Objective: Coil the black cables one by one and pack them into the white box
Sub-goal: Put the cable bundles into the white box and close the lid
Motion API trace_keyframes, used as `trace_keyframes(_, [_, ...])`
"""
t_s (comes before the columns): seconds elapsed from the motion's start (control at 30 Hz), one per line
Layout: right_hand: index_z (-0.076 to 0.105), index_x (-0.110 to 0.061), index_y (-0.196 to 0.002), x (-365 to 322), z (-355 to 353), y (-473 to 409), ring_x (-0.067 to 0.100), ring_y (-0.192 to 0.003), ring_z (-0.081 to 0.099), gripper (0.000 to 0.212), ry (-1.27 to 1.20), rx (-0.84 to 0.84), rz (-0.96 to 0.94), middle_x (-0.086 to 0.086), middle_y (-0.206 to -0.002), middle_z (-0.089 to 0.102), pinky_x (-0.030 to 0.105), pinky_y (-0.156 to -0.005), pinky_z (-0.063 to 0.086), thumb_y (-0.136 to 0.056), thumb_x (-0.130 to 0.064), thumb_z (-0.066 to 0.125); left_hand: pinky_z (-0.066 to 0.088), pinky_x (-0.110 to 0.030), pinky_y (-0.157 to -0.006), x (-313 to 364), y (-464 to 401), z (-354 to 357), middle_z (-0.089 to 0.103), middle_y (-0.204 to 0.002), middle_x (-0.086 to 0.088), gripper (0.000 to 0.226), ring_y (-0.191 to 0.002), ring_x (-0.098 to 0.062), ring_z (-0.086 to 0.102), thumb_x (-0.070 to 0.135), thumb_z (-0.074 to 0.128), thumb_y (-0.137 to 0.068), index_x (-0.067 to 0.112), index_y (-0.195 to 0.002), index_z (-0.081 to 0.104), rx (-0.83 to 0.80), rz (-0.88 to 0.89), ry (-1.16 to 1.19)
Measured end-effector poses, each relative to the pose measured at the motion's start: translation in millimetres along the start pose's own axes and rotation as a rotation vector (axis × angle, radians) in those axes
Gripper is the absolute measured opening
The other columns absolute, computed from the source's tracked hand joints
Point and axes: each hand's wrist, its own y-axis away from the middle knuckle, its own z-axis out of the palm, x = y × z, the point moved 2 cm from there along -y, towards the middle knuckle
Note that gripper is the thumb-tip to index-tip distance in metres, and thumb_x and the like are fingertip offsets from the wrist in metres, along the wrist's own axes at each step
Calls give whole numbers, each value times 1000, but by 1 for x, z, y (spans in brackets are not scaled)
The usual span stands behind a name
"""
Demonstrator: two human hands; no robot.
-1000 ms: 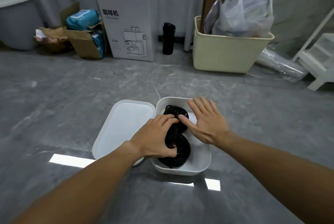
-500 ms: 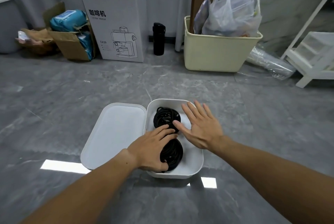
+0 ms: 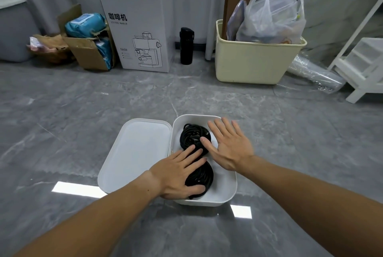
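Inside the white box (image 3: 224,189) on the grey floor (image 3: 62,124) lie two coils of black cable. One coil (image 3: 191,135) sits at the box's far end, the other coil (image 3: 202,178) at its near end, the two just touching. A left hand (image 3: 178,176) lies flat and open on the near coil, fingers spread, gripping nothing. A right hand (image 3: 229,146) is also open with fingers splayed, over the box's right side, its thumb touching the far coil. Against the box's left wall lies its white lid (image 3: 136,153), inner face up. Well beyond the box stand a coffee maker carton (image 3: 138,22), a black bottle (image 3: 186,46) and a cream bin (image 3: 255,61).
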Motion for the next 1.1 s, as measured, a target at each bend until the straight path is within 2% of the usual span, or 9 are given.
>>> trace_keyframes(0.23, [12,-18,-161,-1,6,0,19,-155,0,93,34,81,-56,2,-168,14,39,-126,-6,-83,-59,-18,-12,-30,-122,-3,0,-3,-14,-166,5,85,-150,-8,-21,70,14,-92,20,-159,-3,211,-201,36])
trace_keyframes(0.4, [16,-15,-160,3,11,-1,23,-155,6,102,38,64,-58,5,-166,20,42,-126,-2,-83,-60,-33,-11,-30,-121,-4,-7,-9,-15,-166,-2,90,-151,-12,-19,70,28,-95,14,-159,-4,162,-295,68])
trace_keyframes(0.5, [39,-9,-152,4,20,-6,29,-150,29,79,28,44,-48,11,-156,42,47,-124,18,-97,-50,1,-10,-32,-123,-1,-15,-6,-16,-166,-1,93,-150,-14,-22,71,29,-95,13,-158,-7,109,-298,90])
trace_keyframes(0.57, [48,-6,-147,4,28,-9,31,-145,39,72,39,74,-46,12,-148,52,49,-121,27,-99,-46,11,-10,-33,-123,2,-19,-2,-15,-166,-2,91,-150,-16,-24,69,28,-96,12,-158,-8,97,-302,99])
trace_keyframes(0.73, [7,-11,-160,5,27,-13,22,-156,3,98,37,-20,-34,6,-168,14,41,-126,-5,-77,-52,-21,-7,-35,-124,4,-27,2,-16,-166,-1,89,-149,-18,-26,66,27,-97,13,-157,-11,63,-296,65])
trace_keyframes(0.83, [1,-11,-160,6,27,-14,21,-155,2,102,39,-45,-21,3,-168,15,39,-125,-8,-71,-54,-23,-6,-36,-124,4,-28,2,-17,-166,-1,91,-149,-18,-26,67,29,-96,13,-157,-12,49,-287,68])
trace_keyframes(0.9, [0,-10,-160,7,27,-14,20,-155,3,97,18,-73,-13,2,-167,16,38,-124,-7,-76,-55,-20,-7,-34,-122,5,-26,1,-16,-166,1,92,-150,-17,-25,66,32,-95,14,-157,-11,65,-265,84])
trace_keyframes(1.0, [1,-11,-160,7,23,-14,20,-155,5,71,-5,-95,-5,2,-166,19,38,-125,-6,-101,-50,3,-7,-32,-121,5,-23,-1,-13,-167,2,90,-150,-16,-23,64,34,-96,14,-158,-8,120,-242,97])
trace_keyframes(1.1, [6,-12,-160,7,18,-14,19,-155,7,63,-65,-114,10,2,-165,22,38,-125,-6,-107,-44,18,-7,-30,-122,5,-23,0,-10,-167,-1,88,-152,-15,-18,64,33,-95,16,-159,-3,220,-251,94])
